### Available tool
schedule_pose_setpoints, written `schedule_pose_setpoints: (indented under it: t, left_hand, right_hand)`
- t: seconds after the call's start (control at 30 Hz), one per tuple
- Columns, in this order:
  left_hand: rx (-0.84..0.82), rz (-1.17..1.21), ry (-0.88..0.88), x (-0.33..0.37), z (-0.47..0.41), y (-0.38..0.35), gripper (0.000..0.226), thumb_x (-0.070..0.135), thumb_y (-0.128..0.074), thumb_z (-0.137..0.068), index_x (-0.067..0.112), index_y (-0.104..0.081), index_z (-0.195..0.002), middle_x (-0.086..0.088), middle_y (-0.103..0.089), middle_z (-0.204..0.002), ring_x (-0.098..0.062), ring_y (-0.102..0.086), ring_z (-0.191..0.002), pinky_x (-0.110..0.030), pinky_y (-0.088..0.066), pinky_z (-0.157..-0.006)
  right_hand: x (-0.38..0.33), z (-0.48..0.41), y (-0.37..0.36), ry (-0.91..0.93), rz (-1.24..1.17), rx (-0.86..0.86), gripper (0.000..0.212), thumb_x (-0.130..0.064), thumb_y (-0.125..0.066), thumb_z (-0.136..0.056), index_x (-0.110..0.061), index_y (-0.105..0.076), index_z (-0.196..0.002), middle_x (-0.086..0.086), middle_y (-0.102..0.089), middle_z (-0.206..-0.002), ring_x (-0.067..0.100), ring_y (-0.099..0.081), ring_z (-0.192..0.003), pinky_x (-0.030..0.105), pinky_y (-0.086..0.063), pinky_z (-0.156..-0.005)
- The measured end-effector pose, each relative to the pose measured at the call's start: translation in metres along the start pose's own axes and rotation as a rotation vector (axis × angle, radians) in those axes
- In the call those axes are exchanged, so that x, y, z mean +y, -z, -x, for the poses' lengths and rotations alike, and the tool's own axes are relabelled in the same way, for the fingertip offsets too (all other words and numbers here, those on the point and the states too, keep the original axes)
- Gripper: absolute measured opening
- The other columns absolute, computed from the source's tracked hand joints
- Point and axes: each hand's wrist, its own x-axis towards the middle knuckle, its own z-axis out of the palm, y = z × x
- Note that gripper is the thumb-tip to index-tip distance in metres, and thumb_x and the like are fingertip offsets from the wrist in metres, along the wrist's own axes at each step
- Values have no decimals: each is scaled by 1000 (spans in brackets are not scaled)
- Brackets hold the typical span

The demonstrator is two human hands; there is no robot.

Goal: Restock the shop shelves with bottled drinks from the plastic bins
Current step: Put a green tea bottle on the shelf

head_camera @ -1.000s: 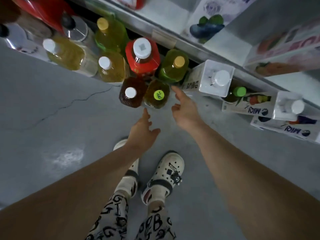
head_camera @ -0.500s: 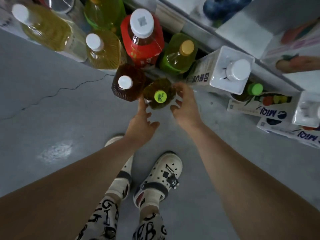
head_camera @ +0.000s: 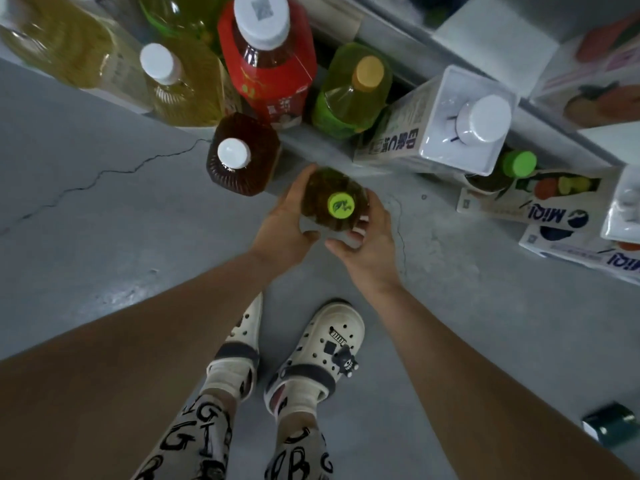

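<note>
A dark tea bottle with a lime-green cap [head_camera: 337, 202] is held upright between both hands, apart from the other drinks. My left hand [head_camera: 285, 220] wraps its left side and my right hand [head_camera: 369, 245] curls round its right and near side. Just beyond it stands a brown tea bottle with a white cap [head_camera: 242, 157]. Behind that are a red-labelled bottle [head_camera: 270, 60], a green bottle with a yellow cap [head_camera: 356, 88] and yellow bottles [head_camera: 176, 84] in a row along the shelf foot.
White cartons with white caps [head_camera: 446, 123] and fruit-printed boxes [head_camera: 540, 199] line the floor at the right under the grey shelf edge [head_camera: 408, 39]. My feet in white clogs [head_camera: 318, 351] stand on cracked grey concrete. A dark green object [head_camera: 611, 427] lies at the lower right.
Both hands reached forward, closed round the green-capped bottle and drew it toward me, away from the brown bottle it stood beside. The view has moved closer to the drinks.
</note>
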Motion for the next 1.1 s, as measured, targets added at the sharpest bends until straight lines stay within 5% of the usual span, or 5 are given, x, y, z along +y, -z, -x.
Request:
schedule_pose_setpoints:
  t: [0.3,0.43,0.6,0.9,1.1]
  left_hand:
    - [-114,-58,64,-3,-14,6,100,-8,-65,-83,29,-6,-156,-3,-31,-157,-24,-37,-141,-42,-39,-112]
    - [-188,86,144,3,-1,8,88,-20,-60,-80,28,-23,-143,-4,-48,-137,-17,-52,-121,-12,-46,-88]
    - [-349,105,300,20,38,13,88,8,-73,-79,28,-29,-152,-4,-52,-141,-24,-48,-131,-46,-40,-110]
    - [-556,290,420,119,132,40,61,9,-61,-94,26,-33,-146,1,-57,-134,-9,-60,-107,-16,-52,-72]
    - [-584,180,340,201,192,76,64,5,-63,-92,29,-39,-147,4,-58,-136,-18,-55,-123,-27,-50,-89]
  right_hand:
    - [6,-27,14,22,24,-134,95,-18,-92,-67,-28,-38,-145,-7,-58,-133,11,-54,-126,29,-44,-110]
    - [-7,-8,28,-18,51,-191,81,-25,-93,-63,-28,-47,-130,-9,-63,-119,9,-59,-112,21,-46,-96]
    - [-16,41,54,-246,-57,-268,70,-30,-91,-60,-32,-55,-120,-10,-69,-110,11,-67,-105,29,-54,-90]
    - [-83,140,123,-450,-299,-352,56,-37,-82,-76,-20,-61,-125,-2,-72,-115,16,-70,-106,38,-57,-94]
    - [-155,201,175,-391,-368,-339,55,-37,-78,-81,-20,-57,-129,0,-71,-118,17,-69,-108,31,-58,-85]
